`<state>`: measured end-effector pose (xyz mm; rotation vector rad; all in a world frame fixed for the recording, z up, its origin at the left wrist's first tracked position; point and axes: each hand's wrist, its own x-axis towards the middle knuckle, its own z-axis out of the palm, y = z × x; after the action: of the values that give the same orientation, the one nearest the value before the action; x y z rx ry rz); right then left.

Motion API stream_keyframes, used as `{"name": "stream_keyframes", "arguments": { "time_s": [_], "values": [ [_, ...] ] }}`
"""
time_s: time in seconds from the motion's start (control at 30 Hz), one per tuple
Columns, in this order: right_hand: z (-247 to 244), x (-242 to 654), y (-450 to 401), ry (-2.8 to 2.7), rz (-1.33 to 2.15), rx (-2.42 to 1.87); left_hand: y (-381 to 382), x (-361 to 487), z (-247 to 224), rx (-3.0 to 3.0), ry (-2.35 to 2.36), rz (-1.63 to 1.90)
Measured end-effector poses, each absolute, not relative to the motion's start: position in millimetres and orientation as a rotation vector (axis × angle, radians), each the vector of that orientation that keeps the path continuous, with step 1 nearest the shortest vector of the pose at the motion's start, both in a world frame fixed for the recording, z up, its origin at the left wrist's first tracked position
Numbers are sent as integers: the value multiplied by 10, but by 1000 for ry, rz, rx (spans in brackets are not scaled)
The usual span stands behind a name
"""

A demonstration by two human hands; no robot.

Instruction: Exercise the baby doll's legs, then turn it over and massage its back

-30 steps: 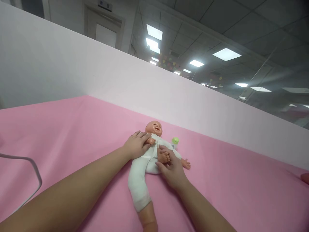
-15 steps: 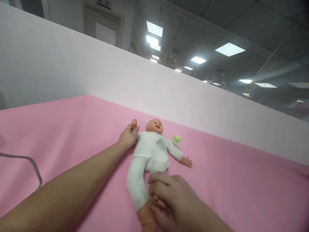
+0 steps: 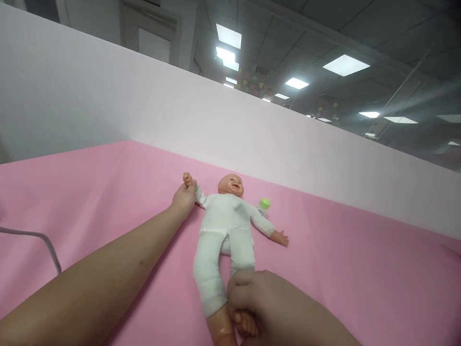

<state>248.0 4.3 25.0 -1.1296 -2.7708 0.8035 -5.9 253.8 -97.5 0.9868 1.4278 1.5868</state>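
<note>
We have one baby doll (image 3: 226, 214) under our two hands, lying on its back on a pink sheet (image 3: 342, 250), its head pointing away from us. Our left hand (image 3: 184, 196) is closed around the wrist of the doll's arm on our left, which is drawn out to the side; the doll's small fist (image 3: 187, 178) pokes out past our thumb. Our right hand (image 3: 256, 294) is curled firmly around the lower part of the leg on our right, with the toes (image 3: 246, 323) showing below our fingers. The step in hand, as we judge it, is spreading one arm and one leg, on opposite sides of the body, out straight. Any move from here calls for a light, even hold at both ends, guiding the limbs together without dragging the trunk along the sheet.

Counting outward: the doll shows one head, two arms and two legs; one of each pair is in our grasp, while the other arm and leg rest free. Near its free arm is one bottle with a green cap (image 3: 265, 203). At far left there is one pale cable (image 3: 32, 234). One white partition (image 3: 216, 125) runs behind the sheet, and past it we see one door (image 3: 154, 43) and several lit ceiling panels (image 3: 346, 65), too blurred at the edge to count surely.
</note>
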Motion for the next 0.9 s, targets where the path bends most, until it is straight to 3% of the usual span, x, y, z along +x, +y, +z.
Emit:
{"name": "stream_keyframes", "arguments": {
  "time_s": [0.4,0.6,0.73,0.9],
  "values": [
    [72,2453,120,-2545,1195,-1239,2541,-52,-964,994,1418,1548],
    [185,2296,105,-2504,1323,-1097,2504,-52,-972,1054,1433,1528],
    [56,2213,275,-2719,1053,-935,2487,-60,-976,1101,1429,1527],
    [-604,2228,458,-2913,616,-704,2493,-80,-1015,1155,1420,1539]
  ]
}}
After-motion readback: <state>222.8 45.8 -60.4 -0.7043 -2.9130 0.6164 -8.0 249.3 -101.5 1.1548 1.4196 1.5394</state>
